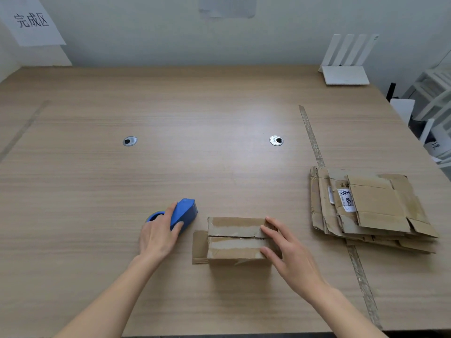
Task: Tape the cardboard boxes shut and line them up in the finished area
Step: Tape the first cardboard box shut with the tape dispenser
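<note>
A small cardboard box (235, 240) stands near the table's front edge with its two top flaps folded down and one end flap sticking out flat on its left. My right hand (288, 252) lies on the box's right end with straight fingers pressing the flaps. Left of the box, my left hand (158, 232) grips a blue tape dispenser (184, 212) that rests on the table.
A stack of flattened cardboard boxes (371, 206) lies at the right. A strip of tape (314, 142) runs along the table (195, 113) beside it. Two round cable holes (130, 141) sit mid-table. A white router (345, 73) stands at the back right; a paper sign (31, 20) hangs at the upper left.
</note>
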`<state>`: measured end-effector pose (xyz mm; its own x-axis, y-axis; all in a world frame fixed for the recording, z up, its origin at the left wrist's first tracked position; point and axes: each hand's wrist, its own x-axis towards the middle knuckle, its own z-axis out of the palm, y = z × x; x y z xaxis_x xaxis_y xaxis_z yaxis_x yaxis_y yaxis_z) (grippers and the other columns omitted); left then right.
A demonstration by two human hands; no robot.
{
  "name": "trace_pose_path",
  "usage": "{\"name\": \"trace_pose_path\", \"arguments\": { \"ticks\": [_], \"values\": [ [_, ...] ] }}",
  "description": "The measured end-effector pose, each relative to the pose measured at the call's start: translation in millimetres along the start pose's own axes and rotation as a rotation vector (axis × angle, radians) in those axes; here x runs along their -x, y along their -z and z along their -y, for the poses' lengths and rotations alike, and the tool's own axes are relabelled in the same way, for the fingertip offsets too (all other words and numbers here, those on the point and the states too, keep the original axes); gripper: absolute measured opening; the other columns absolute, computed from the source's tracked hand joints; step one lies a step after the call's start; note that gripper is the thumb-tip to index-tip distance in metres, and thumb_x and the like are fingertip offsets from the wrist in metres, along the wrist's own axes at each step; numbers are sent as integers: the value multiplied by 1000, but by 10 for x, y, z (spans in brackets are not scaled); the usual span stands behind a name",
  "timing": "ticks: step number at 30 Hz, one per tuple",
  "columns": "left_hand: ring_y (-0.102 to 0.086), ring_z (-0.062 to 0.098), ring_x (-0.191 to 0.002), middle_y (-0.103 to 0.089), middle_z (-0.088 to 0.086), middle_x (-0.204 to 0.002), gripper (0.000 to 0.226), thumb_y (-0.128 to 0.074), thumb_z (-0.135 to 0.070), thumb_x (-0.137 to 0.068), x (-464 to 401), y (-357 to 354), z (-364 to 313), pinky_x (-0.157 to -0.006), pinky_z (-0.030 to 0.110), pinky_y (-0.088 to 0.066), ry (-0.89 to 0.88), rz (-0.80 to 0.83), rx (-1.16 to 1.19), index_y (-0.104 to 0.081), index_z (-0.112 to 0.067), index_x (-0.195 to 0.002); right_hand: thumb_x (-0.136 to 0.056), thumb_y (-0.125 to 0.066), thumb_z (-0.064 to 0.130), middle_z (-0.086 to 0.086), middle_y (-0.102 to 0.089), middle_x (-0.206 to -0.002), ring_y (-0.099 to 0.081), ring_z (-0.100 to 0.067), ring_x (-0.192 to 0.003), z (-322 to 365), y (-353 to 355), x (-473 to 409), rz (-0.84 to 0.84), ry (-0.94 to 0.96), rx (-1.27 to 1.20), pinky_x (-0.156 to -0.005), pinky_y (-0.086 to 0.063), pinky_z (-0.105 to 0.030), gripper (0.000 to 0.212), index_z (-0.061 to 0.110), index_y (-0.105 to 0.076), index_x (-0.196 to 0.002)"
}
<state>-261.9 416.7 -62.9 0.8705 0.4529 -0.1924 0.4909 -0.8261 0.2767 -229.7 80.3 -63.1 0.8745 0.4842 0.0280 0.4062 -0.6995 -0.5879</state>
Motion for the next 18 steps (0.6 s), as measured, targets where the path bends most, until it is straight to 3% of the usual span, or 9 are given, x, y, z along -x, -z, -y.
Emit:
{"name": "trace_pose_path", "arguments": {
  "ticks": [4,10,14,16,18],
  "values": [
    [-57,27,-79,-69,-2,-95,47,-47,-44,-96,77,108,-116,-69,33,-41,52,-46,103,-42,-40,-143,-96,-66,37,24,-37,-151,-35,2,-142,-3,8,-16,-15,14,-5,-109,-41,-23,48,27,-55,-142],
    [-64,12,-85,-66,-24,-95,44,-55,-76,-79,142,628,-300,-65,30,-44,-38,-49,322,-54,-56,-119,-92,-71,30,17,-50,-142,-39,-4,-136,108,70,-54,-37,33,32,-110,-31,-19,64,26,-45,-150],
    [-68,6,-84,-73,-18,-94,38,-64,-68,-80,197,928,-423,-75,36,-57,-234,272,505,-58,-59,-116,-90,-72,19,10,-53,-140,-42,-10,-132,220,121,-99,-7,-6,-9,-110,-30,-17,72,22,-39,-154],
    [-68,6,-87,-73,-18,-96,30,-66,-57,-86,258,967,-520,-80,37,-57,-288,437,491,-60,-56,-116,-91,-70,14,7,-52,-141,-42,-12,-133,268,155,-136,32,-33,-19,-109,-25,-12,74,21,-34,-156],
    [-68,3,-91,-72,-21,-98,30,-65,-61,-83,306,945,-612,-84,36,-57,-319,501,443,-61,-58,-112,-91,-67,8,8,-51,-142,-43,-11,-133,301,170,-166,80,-51,-50,-112,-28,-15,73,23,-35,-155]
  ]
}}
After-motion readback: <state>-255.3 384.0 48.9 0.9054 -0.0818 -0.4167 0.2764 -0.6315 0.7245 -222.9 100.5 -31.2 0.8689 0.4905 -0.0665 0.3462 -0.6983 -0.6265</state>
